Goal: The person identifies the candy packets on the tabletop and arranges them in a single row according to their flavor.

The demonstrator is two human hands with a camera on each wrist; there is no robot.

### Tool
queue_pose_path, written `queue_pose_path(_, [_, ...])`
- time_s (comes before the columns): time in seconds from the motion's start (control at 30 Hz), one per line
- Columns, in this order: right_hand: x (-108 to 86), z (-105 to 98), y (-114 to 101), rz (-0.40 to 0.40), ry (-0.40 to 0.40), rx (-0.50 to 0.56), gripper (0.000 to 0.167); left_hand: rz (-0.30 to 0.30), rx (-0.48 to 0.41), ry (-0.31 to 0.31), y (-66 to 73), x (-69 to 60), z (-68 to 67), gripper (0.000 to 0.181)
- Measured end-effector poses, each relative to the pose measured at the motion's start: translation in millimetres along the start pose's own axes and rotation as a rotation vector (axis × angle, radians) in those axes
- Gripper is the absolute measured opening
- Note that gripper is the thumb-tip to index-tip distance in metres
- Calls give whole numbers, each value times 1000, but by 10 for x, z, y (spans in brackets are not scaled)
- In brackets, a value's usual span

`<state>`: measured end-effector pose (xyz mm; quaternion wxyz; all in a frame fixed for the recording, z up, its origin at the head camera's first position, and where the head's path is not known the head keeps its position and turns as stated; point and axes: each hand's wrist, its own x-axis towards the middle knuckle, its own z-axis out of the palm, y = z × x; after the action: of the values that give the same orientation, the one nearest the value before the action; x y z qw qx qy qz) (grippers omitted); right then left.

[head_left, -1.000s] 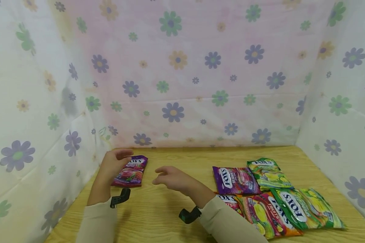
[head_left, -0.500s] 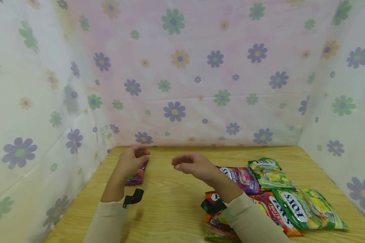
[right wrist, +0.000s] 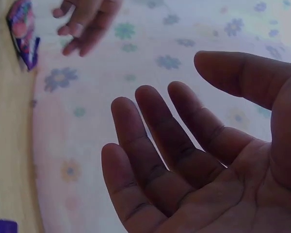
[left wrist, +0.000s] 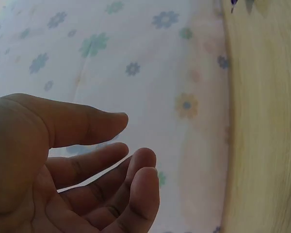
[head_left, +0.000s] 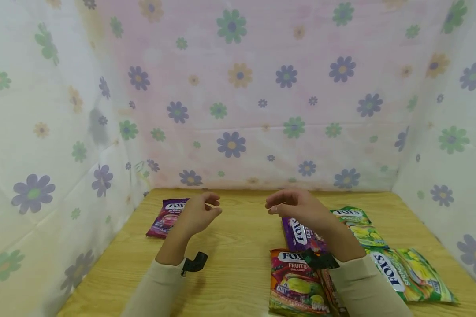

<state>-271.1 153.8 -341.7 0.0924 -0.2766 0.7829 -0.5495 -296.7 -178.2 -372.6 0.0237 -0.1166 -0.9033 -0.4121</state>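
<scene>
Your left hand (head_left: 200, 215) and right hand (head_left: 303, 209) hold nothing, fingers loosely bent, thumbs apart. One purple bag (head_left: 164, 222) lies lower left, the other purple bag (head_left: 301, 235) lower right; pinch edges gently.

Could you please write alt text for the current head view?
A person's left hand and right hand, both empty, hover with fingers loosely bent above a wooden table. One purple Fox's Berries bag lies at left; more Fox's bags, purple, orange and green, lie at right, before a flower-patterned backdrop.
</scene>
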Motion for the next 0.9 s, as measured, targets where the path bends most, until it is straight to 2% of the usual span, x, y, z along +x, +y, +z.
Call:
queue_pose_path(0.13, [-75,-192,2,-12,49,-20,31,-15,-12,-28,61,-12,116,38])
queue_pose_path(0.3, [-136,-349,64,2,112,-84,32,0,-34,-77,141,-30,243,37])
queue_pose_path(0.53, [-149,-453,154,10,117,-182,32,89,26,-158,187,-30,457,37])
queue_pose_path(0.63, [-143,-496,205,38,120,-212,32,88,-30,-205,190,-26,553,36])
queue_pose_path(0.8, [-149,-559,308,73,134,-244,35,62,-205,-282,197,-32,713,32])
queue_pose_path(0.9, [-149,-577,369,87,146,-270,38,45,-255,-305,211,-62,809,31])
